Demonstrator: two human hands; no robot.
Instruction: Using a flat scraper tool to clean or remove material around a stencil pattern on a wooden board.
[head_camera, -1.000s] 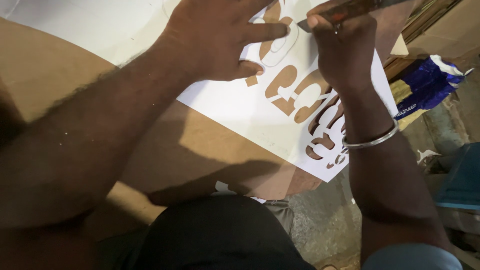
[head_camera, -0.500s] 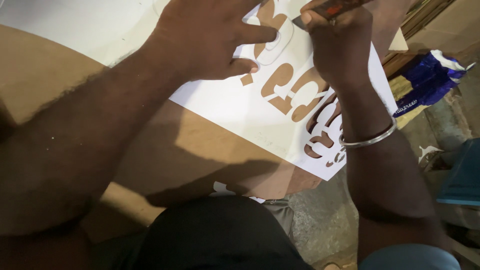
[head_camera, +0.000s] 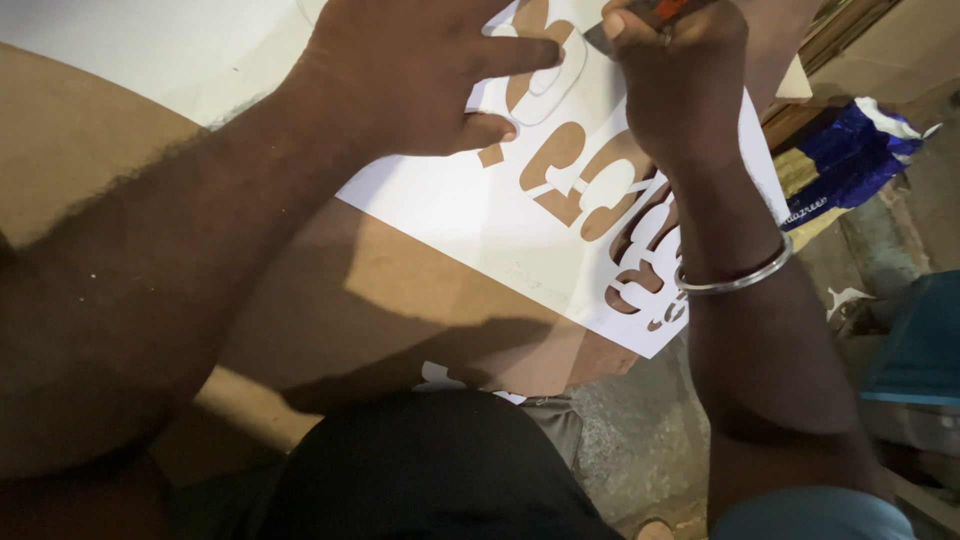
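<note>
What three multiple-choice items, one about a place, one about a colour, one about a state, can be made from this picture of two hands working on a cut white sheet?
1. Where does the left hand rest?
A. flat on the white sheet
B. on the blue wrapper
C. on the person's knee

2. What colour shows through the cut-out shapes in the sheet?
A. green
B. brown
C. black

3. What is the state of the right hand?
A. open and empty
B. closed around a thin cutting tool
C. resting on the floor

Answers: 1 A, the fingers lie spread on the sheet. 2 B, the brown board underneath is seen through the holes. 3 B, the fingers grip the tool, whose tip meets the sheet.
</note>
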